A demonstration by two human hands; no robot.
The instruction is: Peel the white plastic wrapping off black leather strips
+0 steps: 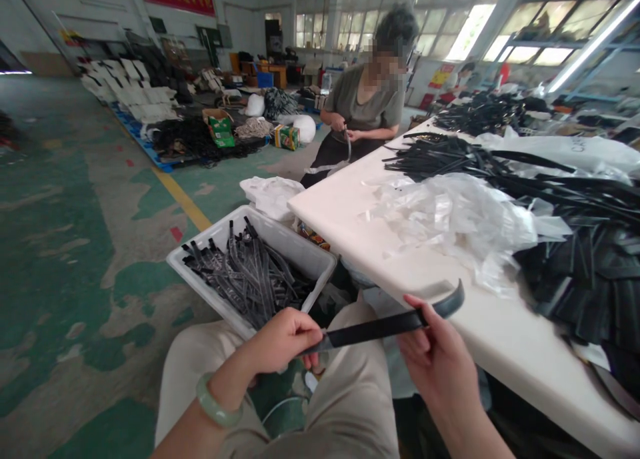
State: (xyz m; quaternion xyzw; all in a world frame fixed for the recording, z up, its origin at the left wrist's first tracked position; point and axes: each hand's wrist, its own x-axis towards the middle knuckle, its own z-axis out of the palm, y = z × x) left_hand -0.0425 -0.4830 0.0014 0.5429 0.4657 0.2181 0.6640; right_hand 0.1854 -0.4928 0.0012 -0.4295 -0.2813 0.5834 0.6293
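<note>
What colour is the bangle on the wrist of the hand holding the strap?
Pale jade green. The bangle sits on the left hand's wrist, clearest low in the head view.

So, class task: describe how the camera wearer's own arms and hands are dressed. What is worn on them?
Both forearms are bare, with no sleeves in view. The left hand has a smooth, pale green bangle round its wrist. The right hand shows no glove, ring or watch.

left hand point(283, 339) closed, pinching | right hand point(435, 362) palm-up, gripping
</note>
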